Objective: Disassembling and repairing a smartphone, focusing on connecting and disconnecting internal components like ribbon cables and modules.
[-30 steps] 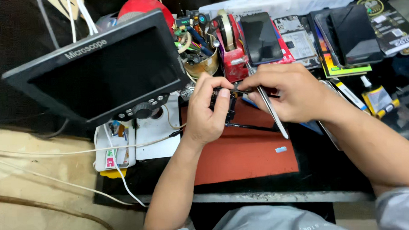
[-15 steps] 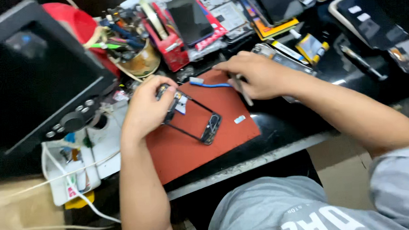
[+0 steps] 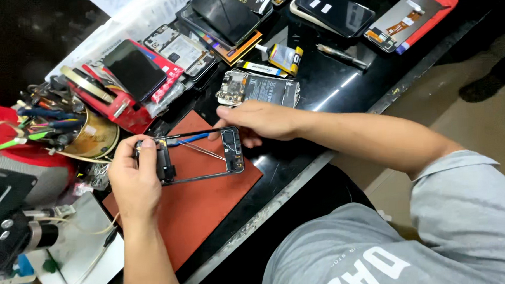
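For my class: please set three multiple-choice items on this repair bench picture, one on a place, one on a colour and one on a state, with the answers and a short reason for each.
1. Where does the phone frame sit?
A. above the red-brown mat
B. on the floor
C. inside the round tin

2. What colour is the small cable at the frame's top edge?
A. green
B. blue
C. white

3. How is the frame held?
A. it lies untouched
B. by one hand only
C. the left hand grips one end and the right hand is at the other

Answers:
1 A, the mat shows through and around the open frame.
2 B, a blue strand runs along the top edge.
3 C, left fingers pinch the camera end, and the right hand's fingers reach the far end.
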